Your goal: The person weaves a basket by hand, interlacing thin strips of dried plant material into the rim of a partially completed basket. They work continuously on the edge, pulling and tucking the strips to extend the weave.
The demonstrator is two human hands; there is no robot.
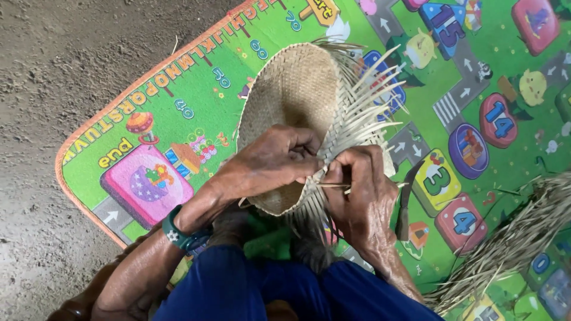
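Your left hand [270,160] clamps the woven basket [291,101] steady near the mat's [148,101] middle; your right hand [360,190] pinches one loose strip [333,185], keeping it taut.

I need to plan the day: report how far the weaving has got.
Done: the woven piece has a closed, tight body. In hand: left hand grips its edge while right hand works a strip. Left: loose strip ends fan out unwoven; more dry strips lie on the mat.
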